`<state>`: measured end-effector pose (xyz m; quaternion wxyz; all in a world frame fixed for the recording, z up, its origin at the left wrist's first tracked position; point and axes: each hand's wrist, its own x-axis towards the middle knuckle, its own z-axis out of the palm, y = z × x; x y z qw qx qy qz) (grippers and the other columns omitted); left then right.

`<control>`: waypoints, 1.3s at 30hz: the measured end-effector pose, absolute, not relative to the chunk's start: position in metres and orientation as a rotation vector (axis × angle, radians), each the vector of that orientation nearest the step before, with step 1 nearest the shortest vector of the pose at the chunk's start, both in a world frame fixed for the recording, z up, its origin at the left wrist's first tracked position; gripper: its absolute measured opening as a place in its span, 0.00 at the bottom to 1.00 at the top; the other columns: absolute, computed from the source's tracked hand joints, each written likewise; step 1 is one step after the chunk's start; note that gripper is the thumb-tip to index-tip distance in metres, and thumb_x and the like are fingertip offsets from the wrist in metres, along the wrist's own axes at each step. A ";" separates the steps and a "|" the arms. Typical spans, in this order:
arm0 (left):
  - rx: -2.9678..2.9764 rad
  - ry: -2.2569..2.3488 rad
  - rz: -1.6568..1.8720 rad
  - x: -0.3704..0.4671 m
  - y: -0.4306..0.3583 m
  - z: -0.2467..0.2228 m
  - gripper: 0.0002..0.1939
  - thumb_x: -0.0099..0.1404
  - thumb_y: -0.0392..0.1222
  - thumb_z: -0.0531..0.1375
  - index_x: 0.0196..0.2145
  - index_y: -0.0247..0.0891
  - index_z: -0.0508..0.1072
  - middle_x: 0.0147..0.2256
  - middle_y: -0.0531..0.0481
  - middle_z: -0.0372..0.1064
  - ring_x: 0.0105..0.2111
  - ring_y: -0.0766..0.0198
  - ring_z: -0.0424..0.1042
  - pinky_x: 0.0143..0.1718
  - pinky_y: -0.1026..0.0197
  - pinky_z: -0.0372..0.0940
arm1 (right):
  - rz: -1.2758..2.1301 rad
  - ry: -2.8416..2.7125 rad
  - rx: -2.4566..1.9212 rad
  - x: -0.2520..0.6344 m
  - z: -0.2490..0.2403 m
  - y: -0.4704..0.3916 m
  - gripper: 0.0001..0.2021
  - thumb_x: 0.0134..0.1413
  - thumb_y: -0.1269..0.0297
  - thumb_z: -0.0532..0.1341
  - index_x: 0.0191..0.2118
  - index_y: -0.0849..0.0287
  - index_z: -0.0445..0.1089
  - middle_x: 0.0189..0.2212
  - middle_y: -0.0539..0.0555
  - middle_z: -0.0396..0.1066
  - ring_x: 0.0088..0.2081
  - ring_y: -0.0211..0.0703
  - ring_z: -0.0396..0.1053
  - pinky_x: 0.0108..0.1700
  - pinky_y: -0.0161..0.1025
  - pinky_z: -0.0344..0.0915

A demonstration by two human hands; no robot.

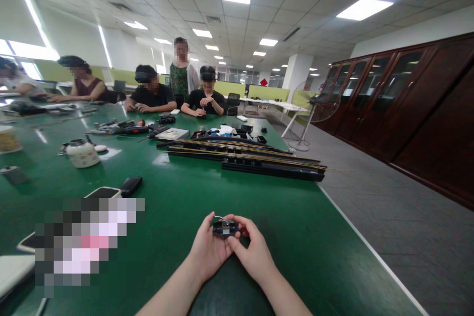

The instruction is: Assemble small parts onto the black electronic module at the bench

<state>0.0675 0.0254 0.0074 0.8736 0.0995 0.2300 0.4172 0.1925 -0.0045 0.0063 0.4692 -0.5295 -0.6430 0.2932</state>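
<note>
A small black device with a pale square and a thin curved metal piece on top (225, 228) is held over the green table (177, 207) near its front edge. My left hand (207, 247) cradles it from the left and below, thumb along its left end. At its right end, the fingertips and thumb of my right hand (254, 247) are closed on it. Its exact kind is too small to make out. Part of its underside is hidden by my fingers.
Long black rails with thin brass-coloured rods (259, 160) lie ahead. To the left are a white jar (83, 154), a dark oval object (131, 186) and a pale-rimmed phone (103, 192). Tools (129, 127) lie farther back. Several people sit or stand beyond. A fan (311, 108) stands right of the table.
</note>
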 end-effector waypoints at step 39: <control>0.169 0.436 0.876 0.070 0.024 0.007 0.14 0.58 0.47 0.52 0.31 0.33 0.68 0.26 0.46 0.70 0.25 0.64 0.70 0.30 0.64 0.63 | 0.640 -1.605 -1.287 0.191 -0.001 -0.002 0.13 0.41 0.74 0.60 0.35 0.53 0.71 0.44 0.55 0.66 0.49 0.48 0.61 0.52 0.46 0.56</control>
